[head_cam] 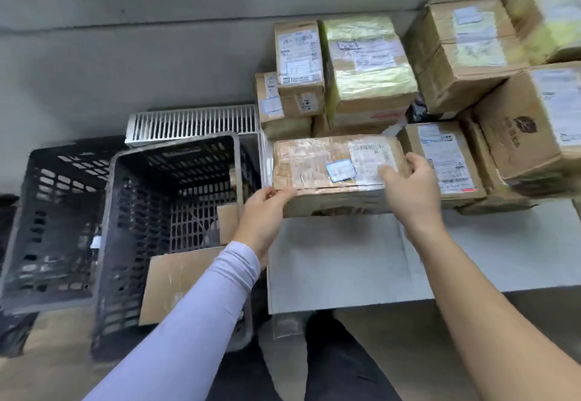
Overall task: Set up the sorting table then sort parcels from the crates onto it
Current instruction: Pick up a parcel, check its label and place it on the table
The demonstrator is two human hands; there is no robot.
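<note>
Well into sorting: about 8 parcels (364, 64) already stacked along the counter (345, 259) back edge. Left hand (267, 212) and right hand (412, 190) gripping opposite ends of a taped flat parcel (323, 164) at the counter's front left. Still 2 cardboard parcels in the nearer crate (176, 199); farther crate (53, 212) contents unclear.

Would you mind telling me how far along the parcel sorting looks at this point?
Done: the white table is up, with about nine cardboard parcels stacked along its far side. In hand: the left hand and right hand grip the ends of a taped flat parcel at the table's left edge. Left: at least two boxes remain in the near black crate.
</note>
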